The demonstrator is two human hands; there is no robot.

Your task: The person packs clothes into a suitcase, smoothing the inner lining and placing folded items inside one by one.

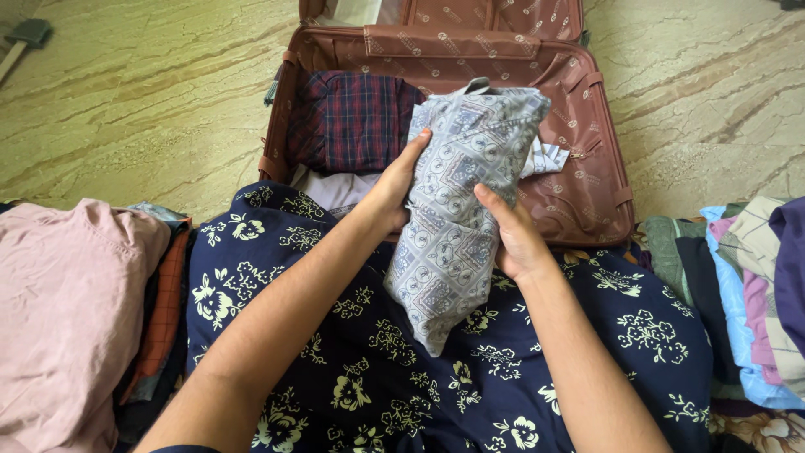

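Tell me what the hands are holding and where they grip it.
Both hold a folded grey patterned cloth bundle at its middle: the left hand on its left edge, the right hand on its right edge.

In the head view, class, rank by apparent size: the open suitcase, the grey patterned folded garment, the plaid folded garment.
1. Open suitcase
2. Grey patterned folded garment, held by both hands nearer the camera, which enlarges it
3. Plaid folded garment, partly hidden

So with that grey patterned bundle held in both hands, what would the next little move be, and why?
Probably lowering the folded grey patterned garment forward into the open suitcase, beside the plaid cloth. Left hand and right hand grip it from both sides right above the case's near edge, and bare lining shows at the right.
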